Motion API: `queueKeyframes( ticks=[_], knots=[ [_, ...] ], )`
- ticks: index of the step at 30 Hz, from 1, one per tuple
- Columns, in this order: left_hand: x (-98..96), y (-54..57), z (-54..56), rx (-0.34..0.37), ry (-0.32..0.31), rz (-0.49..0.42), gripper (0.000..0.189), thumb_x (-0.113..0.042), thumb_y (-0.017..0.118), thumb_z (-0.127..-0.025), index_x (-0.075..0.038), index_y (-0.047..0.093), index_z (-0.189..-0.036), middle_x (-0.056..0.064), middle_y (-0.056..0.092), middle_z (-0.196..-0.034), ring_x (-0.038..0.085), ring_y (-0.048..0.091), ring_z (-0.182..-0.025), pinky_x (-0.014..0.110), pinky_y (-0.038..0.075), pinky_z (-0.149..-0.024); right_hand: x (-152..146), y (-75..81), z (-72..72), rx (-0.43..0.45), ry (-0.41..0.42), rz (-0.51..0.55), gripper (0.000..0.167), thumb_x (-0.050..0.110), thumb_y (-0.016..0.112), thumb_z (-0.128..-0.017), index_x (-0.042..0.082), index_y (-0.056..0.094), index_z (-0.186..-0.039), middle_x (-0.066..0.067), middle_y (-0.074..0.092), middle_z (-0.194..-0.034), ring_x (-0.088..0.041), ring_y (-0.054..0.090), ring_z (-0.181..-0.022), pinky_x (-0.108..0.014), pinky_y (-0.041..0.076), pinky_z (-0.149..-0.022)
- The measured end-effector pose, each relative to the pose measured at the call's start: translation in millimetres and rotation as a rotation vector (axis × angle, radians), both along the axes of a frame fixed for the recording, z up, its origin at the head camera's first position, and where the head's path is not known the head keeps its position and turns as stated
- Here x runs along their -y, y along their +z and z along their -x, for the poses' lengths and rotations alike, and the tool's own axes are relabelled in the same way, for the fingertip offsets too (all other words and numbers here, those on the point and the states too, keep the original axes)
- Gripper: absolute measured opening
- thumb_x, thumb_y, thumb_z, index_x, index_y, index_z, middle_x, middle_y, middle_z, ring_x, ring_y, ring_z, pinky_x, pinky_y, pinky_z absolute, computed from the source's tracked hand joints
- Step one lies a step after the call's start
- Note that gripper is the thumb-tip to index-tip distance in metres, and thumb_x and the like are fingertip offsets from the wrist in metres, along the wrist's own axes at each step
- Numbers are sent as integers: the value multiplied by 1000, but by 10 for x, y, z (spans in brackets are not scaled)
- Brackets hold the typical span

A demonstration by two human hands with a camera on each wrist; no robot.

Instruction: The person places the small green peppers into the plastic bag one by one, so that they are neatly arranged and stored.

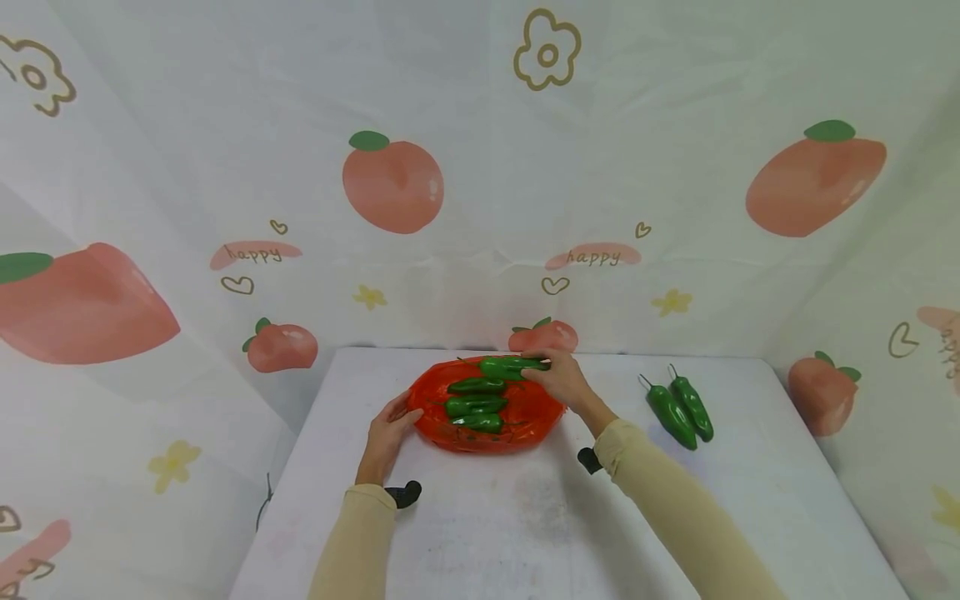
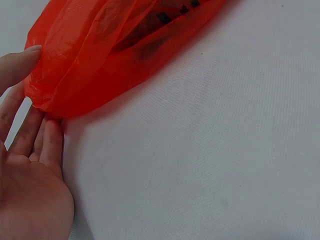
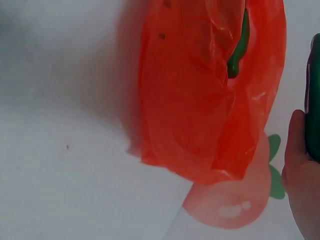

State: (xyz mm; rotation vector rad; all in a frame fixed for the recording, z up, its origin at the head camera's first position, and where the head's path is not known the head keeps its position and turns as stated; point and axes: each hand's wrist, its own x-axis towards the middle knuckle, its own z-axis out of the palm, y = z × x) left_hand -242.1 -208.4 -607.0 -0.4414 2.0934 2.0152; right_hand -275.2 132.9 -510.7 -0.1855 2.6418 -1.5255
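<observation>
A red plastic bag [image 1: 528,421] lies spread open on the table, with three green peppers [image 1: 476,405] inside it. My left hand [image 1: 387,433] holds the bag's left edge; in the left wrist view the thumb [image 2: 22,65] lies over the red film and the fingers are beneath it. Over the far side of the bag, my right hand [image 1: 561,379] grips another green pepper [image 1: 501,367] by its right end, stem pointing left. The right wrist view shows only part of this hand [image 3: 302,175] and the dark green pepper [image 3: 314,100] at its right edge.
Two more green peppers [image 1: 681,408] lie side by side on the white table [image 1: 510,525], right of the bag, stems pointing away. A white cloth [image 1: 480,283] printed with fruit and flowers hangs behind the table and along its sides.
</observation>
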Motion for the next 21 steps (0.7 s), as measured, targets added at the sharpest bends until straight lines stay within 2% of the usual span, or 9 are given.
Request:
queueKeyframes(
  ticks=[9,14,21],
  knots=[
    [-1,34,-18,-26,-15,-13,62,-25,71,-97,-18,46,-153,10,44,-160,30,39,-151,46,34,-125,189,-49,57,-6,3,-23,33,17,74,-93,7,72,-124,-12,72,-125,-32,63,-116,-47,53,-102],
    [5,6,0,-21,-13,-15,62,-25,71,-97,-18,46,-154,11,44,-161,30,39,-151,46,34,-125,244,-61,91,20,-5,-25,33,19,74,-93,8,72,-124,-13,71,-128,-30,63,-117,-47,52,-106],
    [7,-34,15,-24,-8,-36,62,-24,70,-97,-19,46,-153,11,43,-161,30,37,-152,46,32,-126,317,-75,114,59,-17,-20,35,18,73,-94,7,70,-127,-14,67,-134,-33,60,-123,-49,49,-109]
  ],
)
